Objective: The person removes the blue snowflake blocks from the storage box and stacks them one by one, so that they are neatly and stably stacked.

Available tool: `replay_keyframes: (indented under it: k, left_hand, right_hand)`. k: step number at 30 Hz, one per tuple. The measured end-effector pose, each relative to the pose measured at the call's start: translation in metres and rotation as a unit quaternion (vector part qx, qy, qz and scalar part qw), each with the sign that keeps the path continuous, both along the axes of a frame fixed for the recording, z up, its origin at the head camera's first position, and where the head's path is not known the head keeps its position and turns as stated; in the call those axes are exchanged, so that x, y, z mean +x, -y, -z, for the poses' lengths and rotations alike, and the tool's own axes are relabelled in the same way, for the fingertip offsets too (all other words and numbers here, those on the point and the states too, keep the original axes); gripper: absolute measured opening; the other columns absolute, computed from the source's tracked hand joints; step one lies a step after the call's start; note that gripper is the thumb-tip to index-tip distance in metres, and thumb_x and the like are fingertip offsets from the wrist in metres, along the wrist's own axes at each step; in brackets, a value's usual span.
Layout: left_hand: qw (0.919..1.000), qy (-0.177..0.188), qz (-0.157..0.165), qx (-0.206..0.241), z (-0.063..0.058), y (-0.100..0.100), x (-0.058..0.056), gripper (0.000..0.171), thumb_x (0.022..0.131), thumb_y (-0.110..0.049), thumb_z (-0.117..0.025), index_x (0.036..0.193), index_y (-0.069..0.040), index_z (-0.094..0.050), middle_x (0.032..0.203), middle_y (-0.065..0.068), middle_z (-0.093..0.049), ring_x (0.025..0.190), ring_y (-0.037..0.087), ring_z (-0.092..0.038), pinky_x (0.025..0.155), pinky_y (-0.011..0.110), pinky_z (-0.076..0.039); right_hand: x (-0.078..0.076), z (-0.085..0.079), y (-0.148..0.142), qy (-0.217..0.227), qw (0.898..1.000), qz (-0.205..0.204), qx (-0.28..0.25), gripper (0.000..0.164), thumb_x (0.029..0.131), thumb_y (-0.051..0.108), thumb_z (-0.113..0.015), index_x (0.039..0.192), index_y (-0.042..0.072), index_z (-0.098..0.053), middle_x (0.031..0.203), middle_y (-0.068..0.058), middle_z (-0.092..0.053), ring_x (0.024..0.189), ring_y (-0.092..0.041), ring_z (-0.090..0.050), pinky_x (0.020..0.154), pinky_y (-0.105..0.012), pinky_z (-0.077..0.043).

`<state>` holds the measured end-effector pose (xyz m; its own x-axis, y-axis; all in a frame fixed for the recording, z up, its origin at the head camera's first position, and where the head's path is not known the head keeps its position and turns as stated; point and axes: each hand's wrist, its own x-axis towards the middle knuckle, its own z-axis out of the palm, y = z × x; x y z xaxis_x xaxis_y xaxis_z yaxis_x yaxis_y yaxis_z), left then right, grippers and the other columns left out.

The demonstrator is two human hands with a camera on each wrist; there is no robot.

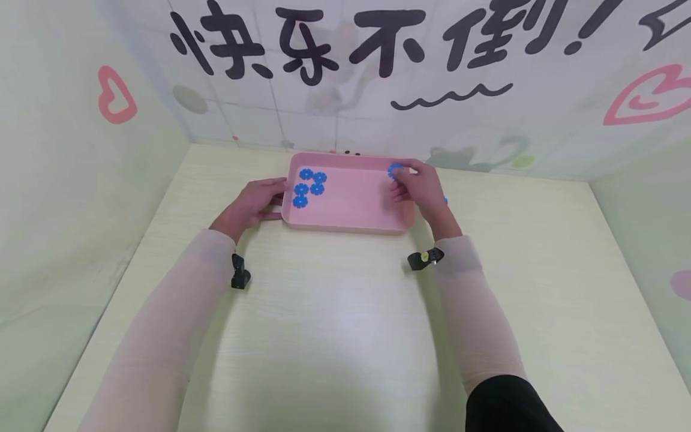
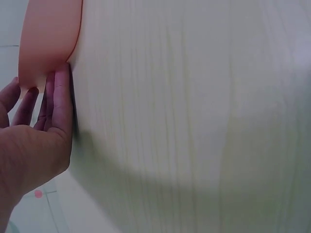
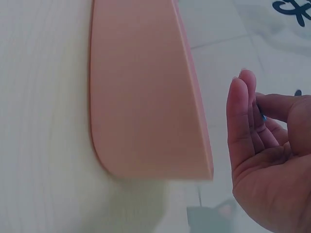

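Blk cloth (image 1: 507, 405), R hand (image 1: 422, 187) pinching scalloped disc (image 1: 394, 168), rect. tray (image 1: 353, 204)

Desk (image 1: 335, 312): pale, wood-grained, the landmark for all below
Back wall (image 1: 378, 129): whitish, thin grid lines, beyond the desk's far edge
Writing (image 1: 385, 54): large black characters, high above the desk's far edge
Wavy line (image 1: 452, 96): black, above the far edge, right of its middle
Grey oval (image 1: 190, 99): above the desk's far left corner
Green dot (image 1: 523, 161): just above the far edge, toward the right
Purple dot (image 1: 682, 284): right of the desk
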<state>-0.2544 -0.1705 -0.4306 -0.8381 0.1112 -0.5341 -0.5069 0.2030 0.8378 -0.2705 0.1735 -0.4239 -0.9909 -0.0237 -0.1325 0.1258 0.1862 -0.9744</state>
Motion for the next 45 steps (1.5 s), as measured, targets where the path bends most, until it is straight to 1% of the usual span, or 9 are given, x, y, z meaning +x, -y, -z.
replay_keyframes:
  k: [3,7,16,20,24,27,34,38,45]
  left_hand:
    - [1.0,0.001,0.003,-0.002,-0.007,-0.001,0.003,0.048,0.103,-0.033,-0.048,0.149,-0.022,-0.041,0.122,0.009,-0.053,0.107,0.022,-0.053,0.091,0.039,-0.056]
    - [1.0,0.002,0.003,-0.002,-0.011,-0.002,0.005,0.047,0.103,-0.032,-0.047,0.149,-0.022,-0.041,0.122,0.008,-0.053,0.106,0.021,-0.054,0.091,0.038,-0.056]
    - [1.0,0.002,-0.001,0.0,-0.012,-0.002,0.005,0.047,0.103,-0.031,-0.049,0.149,-0.021,-0.042,0.118,0.008,-0.054,0.103,0.02,-0.054,0.089,0.037,-0.057]
    - [1.0,0.003,0.002,-0.002,-0.011,-0.002,0.005,0.047,0.103,-0.031,-0.049,0.149,-0.021,-0.042,0.118,0.008,-0.055,0.103,0.02,-0.054,0.089,0.037,-0.057]
    - [1.0,0.003,0.005,-0.006,-0.011,-0.002,0.004,0.048,0.102,-0.032,-0.049,0.149,-0.022,-0.042,0.121,0.008,-0.055,0.105,0.021,-0.054,0.091,0.038,-0.056]
    - [1.0,0.004,0.005,-0.006,-0.011,-0.001,0.004,0.049,0.102,-0.033,-0.05,0.149,-0.022,-0.042,0.122,0.008,-0.054,0.106,0.02,-0.054,0.092,0.038,-0.056]
    - [1.0,0.006,0.003,-0.008,-0.011,-0.001,0.004,0.049,0.102,-0.033,-0.05,0.149,-0.022,-0.042,0.122,0.009,-0.055,0.106,0.021,-0.055,0.091,0.037,-0.056]
    - [0.9999,0.005,0.004,-0.008,-0.011,-0.001,0.005,0.049,0.102,-0.034,-0.05,0.149,-0.022,-0.042,0.123,0.009,-0.055,0.106,0.021,-0.055,0.089,0.036,-0.057]
    - [1.0,0.005,0.002,-0.004,-0.011,-0.002,0.004,0.048,0.102,-0.033,-0.05,0.149,-0.022,-0.042,0.122,0.009,-0.055,0.105,0.021,-0.055,0.088,0.035,-0.057]
  right_hand:
    - [0.001,-0.001,-0.011,-0.003,0.999,0.015,-0.03,0.034,0.096,0.016,-0.062,0.126,0.0,-0.059,0.07,-0.009,-0.066,0.054,-0.014,-0.065,0.056,-0.028,-0.06]
    - [0.002,-0.001,-0.027,0.002,0.998,0.031,-0.05,0.038,0.097,0.014,-0.06,0.131,-0.003,-0.055,0.066,-0.005,-0.065,0.053,-0.013,-0.065,0.055,-0.028,-0.059]
    - [0.005,0.004,-0.06,0.024,0.997,0.064,-0.034,0.037,0.099,0.015,-0.057,0.132,-0.001,-0.054,0.065,-0.002,-0.065,0.052,-0.011,-0.063,0.054,-0.025,-0.058]
    - [0.007,0.01,-0.072,0.038,0.997,0.07,-0.019,0.032,0.098,0.015,-0.058,0.126,0.0,-0.055,0.066,0.0,-0.066,0.054,-0.01,-0.064,0.057,-0.024,-0.059]
    - [0.011,0.016,-0.082,0.053,0.996,0.076,-0.019,0.024,0.097,0.015,-0.061,0.117,0.004,-0.053,0.067,-0.001,-0.067,0.056,-0.01,-0.064,0.058,-0.024,-0.059]
    - [0.013,0.019,-0.088,0.062,0.995,0.078,-0.019,0.022,0.097,0.015,-0.061,0.115,0.006,-0.052,0.067,0.0,-0.068,0.055,-0.01,-0.065,0.058,-0.024,-0.059]
    - [0.017,0.025,-0.098,0.09,0.993,0.08,-0.012,0.041,0.099,0.016,-0.058,0.133,-0.004,-0.05,0.066,0.002,-0.068,0.055,-0.008,-0.065,0.057,-0.023,-0.058]
    - [0.017,0.028,-0.102,0.1,0.992,0.077,0.005,0.045,0.099,0.017,-0.057,0.138,-0.003,-0.049,0.067,0.003,-0.068,0.056,-0.008,-0.065,0.058,-0.022,-0.058]
    - [0.016,0.034,-0.106,0.124,0.99,0.06,0.017,0.045,0.099,0.02,-0.058,0.139,0.0,-0.05,0.069,0.002,-0.068,0.058,-0.008,-0.065,0.059,-0.024,-0.059]
